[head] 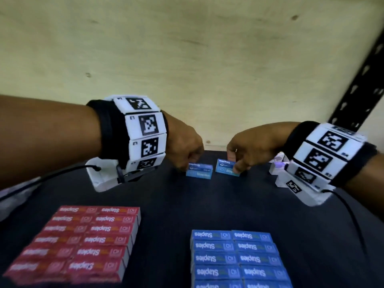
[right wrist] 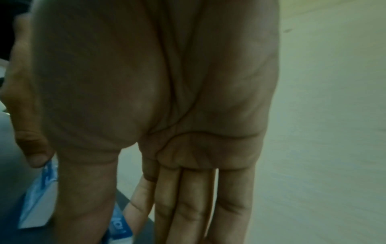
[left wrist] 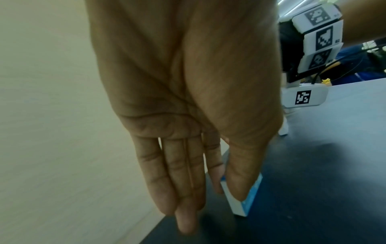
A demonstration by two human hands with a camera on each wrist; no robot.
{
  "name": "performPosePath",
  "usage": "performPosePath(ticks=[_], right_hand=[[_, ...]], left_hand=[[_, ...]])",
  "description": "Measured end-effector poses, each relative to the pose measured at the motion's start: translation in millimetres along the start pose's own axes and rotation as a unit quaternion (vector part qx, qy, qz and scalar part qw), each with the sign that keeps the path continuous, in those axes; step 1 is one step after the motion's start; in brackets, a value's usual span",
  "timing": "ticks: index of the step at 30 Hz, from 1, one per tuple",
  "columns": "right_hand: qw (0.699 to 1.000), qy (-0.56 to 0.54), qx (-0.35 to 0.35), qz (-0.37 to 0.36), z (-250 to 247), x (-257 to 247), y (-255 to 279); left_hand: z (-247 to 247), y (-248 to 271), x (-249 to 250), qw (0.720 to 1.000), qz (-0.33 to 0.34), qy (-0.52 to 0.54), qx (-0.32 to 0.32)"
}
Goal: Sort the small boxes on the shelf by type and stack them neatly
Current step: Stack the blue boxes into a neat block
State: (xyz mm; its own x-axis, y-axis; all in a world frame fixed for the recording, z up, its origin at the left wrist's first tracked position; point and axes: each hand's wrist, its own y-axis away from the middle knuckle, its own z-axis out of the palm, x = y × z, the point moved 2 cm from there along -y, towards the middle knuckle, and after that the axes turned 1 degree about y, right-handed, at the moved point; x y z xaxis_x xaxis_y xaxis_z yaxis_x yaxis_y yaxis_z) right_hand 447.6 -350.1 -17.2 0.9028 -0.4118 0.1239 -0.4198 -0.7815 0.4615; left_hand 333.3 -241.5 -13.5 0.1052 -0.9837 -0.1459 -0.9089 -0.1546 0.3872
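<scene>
Near left on the shelf [head: 166,204]: red boxes [head: 79,240] in a flat block, 2 across. L hand [head: 182,146], far centre, pinches a blue box [head: 199,171] standing on the shelf btwn thumb & fingers. Just beside it, R hand [head: 247,150] pinches a second blue box [head: 225,167], also on the shelf. Near right: blue stack [head: 236,258], 2 across. Beige wall [head: 187,59] behind.
</scene>
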Motion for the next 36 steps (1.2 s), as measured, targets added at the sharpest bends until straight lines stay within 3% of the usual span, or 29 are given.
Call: performPosePath(ticks=[8,16,29,36], right_hand=[[0.998,-0.031,-0.015,-0.049,24.3,-14.0,58.4],[0.995,-0.066,-0.026,-0.075,44.2,-19.4,97.8],[0.984,-0.126,-0.070,-0.104,51.9,-13.7,111.9],[0.987,-0.082,-0.058,-0.127,53.3,-20.1,105.7]], left_hand=[[13.8,43.8,31.0,0.999,0.029,0.009,-0.045],[27.3,77.6,46.9,0.997,0.058,-0.003,-0.043],[30.4,81.3,46.4,0.993,0.099,0.020,-0.065],[30.9,78.4,50.9,0.994,0.087,0.025,-0.067]])
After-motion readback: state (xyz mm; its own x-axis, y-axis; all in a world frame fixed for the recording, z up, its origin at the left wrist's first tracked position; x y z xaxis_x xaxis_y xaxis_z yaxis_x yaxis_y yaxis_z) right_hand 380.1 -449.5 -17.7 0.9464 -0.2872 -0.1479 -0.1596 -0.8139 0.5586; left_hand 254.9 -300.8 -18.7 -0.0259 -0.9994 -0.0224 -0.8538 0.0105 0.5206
